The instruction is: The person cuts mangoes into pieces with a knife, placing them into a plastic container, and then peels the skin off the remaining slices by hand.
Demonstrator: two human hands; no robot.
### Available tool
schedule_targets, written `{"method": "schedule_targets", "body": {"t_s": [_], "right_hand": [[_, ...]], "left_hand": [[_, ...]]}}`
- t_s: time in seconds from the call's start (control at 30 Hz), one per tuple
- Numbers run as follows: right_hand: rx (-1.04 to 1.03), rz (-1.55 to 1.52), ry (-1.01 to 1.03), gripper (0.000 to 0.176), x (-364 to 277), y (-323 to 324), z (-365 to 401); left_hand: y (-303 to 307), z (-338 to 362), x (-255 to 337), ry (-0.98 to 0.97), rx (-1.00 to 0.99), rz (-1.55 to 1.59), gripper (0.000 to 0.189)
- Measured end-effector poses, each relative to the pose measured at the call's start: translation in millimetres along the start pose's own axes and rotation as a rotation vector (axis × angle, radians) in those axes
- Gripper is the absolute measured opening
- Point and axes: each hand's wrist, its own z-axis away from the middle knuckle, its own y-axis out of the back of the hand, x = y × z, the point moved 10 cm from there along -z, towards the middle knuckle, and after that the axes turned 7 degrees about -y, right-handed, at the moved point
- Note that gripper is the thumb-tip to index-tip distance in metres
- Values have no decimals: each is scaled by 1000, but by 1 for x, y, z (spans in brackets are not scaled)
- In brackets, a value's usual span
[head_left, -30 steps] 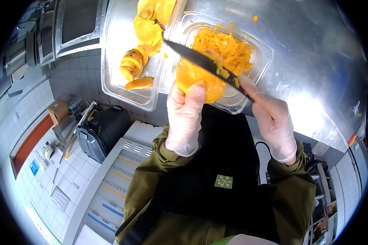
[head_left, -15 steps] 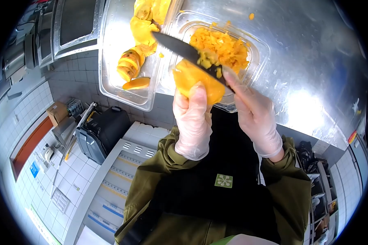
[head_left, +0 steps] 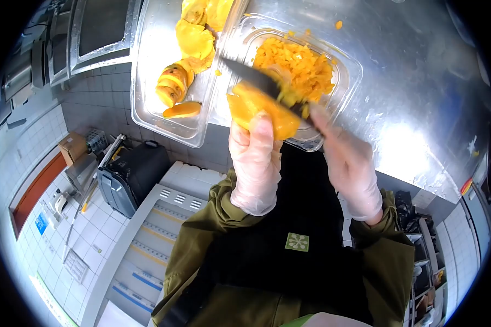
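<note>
My left hand (head_left: 253, 163), in a clear glove, is closed around a peeled mango (head_left: 263, 111). A dark-bladed knife (head_left: 256, 80) lies across the mango's far side, with bits of yellow flesh stuck to its blade. My right hand (head_left: 352, 166), also gloved and blurred by motion, grips the knife; its handle is hidden in the fingers. Just beyond the blade, a clear plastic tub (head_left: 350, 90) holds a heap of chopped mango (head_left: 294, 60). To the left, another clear tub (head_left: 142, 103) contains mango peels (head_left: 195, 41) and sliced mango pieces (head_left: 173, 84).
Both tubs rest on a shiny steel table (head_left: 414, 71), where a small mango bit (head_left: 339, 25) lies. Below at left are a black bin (head_left: 133, 177) and a white slatted unit (head_left: 153, 245). Shelving (head_left: 426, 261) stands at the lower right.
My right hand and the knife have shifted right and slightly down along the mango. My left hand stays almost in place, still around the mango.
</note>
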Motion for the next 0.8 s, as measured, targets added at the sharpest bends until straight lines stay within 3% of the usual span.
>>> {"method": "schedule_targets", "body": {"t_s": [0.07, 0.13, 0.27, 0.43, 0.63, 0.8], "right_hand": [[146, -34, 8, 42, 6, 14, -7], [59, -132, -2, 31, -1, 20, -12], [-147, -227, 17, 26, -5, 24, -9], [-220, -188, 47, 24, -7, 25, -8], [-176, -198, 104, 26, -3, 24, -7], [-122, 56, 33, 36, 3, 23, -6]], "left_hand": [[4, 7, 2, -1, 26, -90, 61], [11, -1, 4, 39, 14, -128, 60], [16, -13, 8, 47, -159, -159, 29], [9, -16, 9, 126, -164, -264, 66], [4, -17, 6, 137, -151, -213, 67], [-1, -22, 6, 14, -155, -169, 61]]}}
